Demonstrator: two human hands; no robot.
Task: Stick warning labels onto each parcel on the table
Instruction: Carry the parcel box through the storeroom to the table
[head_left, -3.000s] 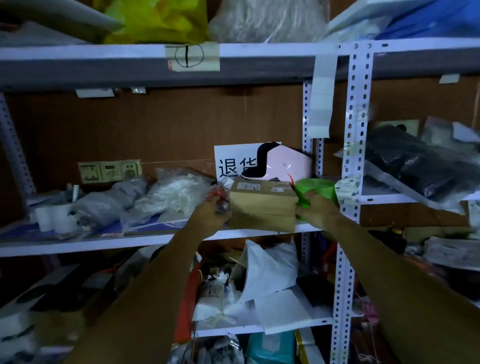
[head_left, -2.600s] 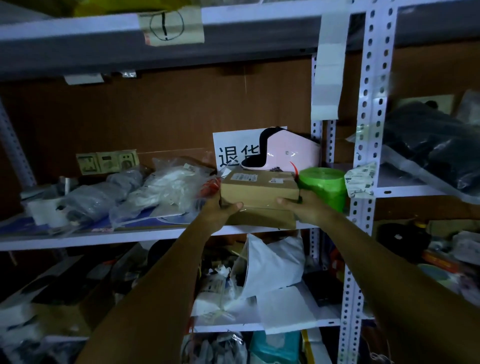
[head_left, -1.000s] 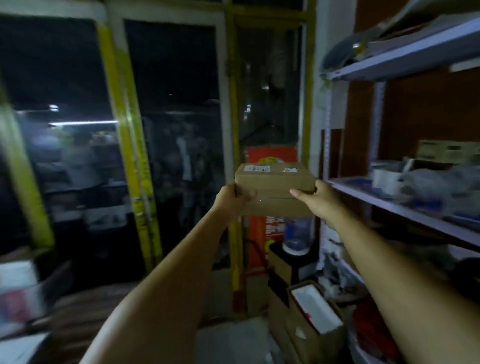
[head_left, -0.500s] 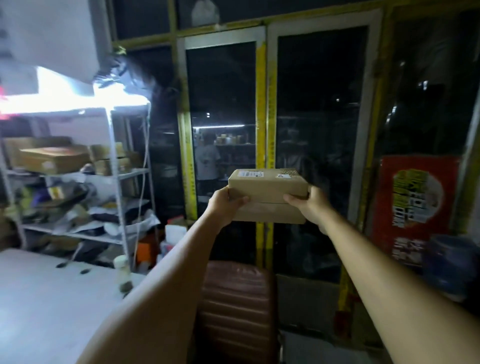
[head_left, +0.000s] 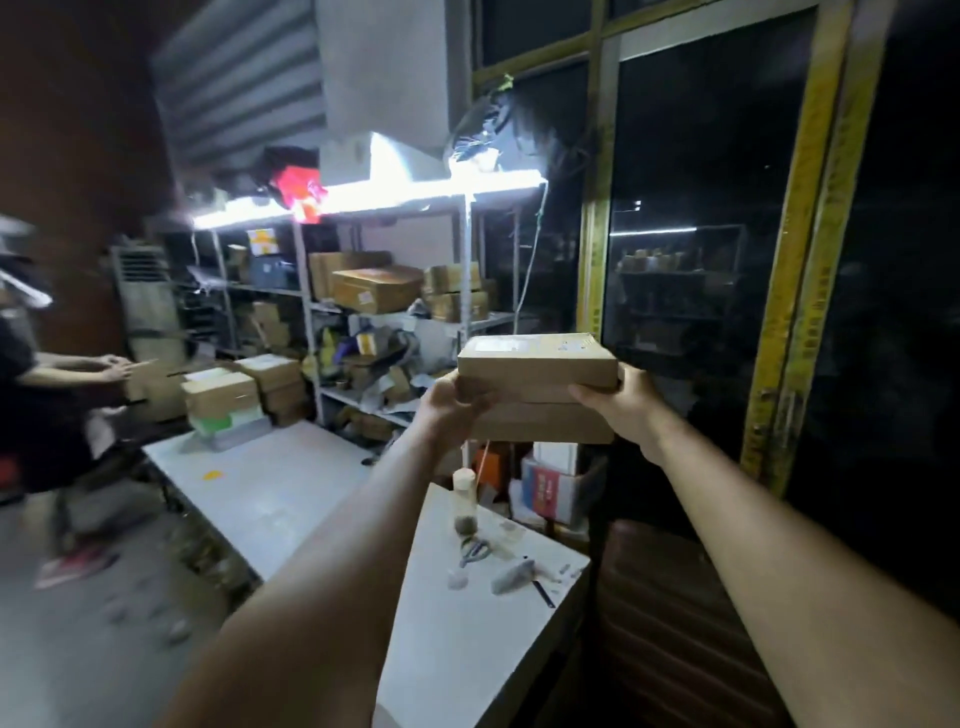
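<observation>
- The two flat brown cardboard parcels (head_left: 537, 387) are stacked one on the other and held in the air at about chest height, well above the white bench (head_left: 467, 623) and not touching it.
- Their long axis runs left to right, across the person's body, and the top faces are about level; a pale shipping label shows on the upper parcel.
- The left hand (head_left: 451, 402) is closed on the left end of the stack, thumb on the near side and fingers under it; the right hand (head_left: 621, 402) grips the right end in the same way. Both hands are equally near, one at each short end.
- The bench lies below and toward the left of the stack, so I judge the coming move is downward and a little left.
- The bare part of the bench is nearer than the small scissors (head_left: 475, 552) and bottle (head_left: 464, 501) at its far end.
- No warning label is visible in either hand.
</observation>
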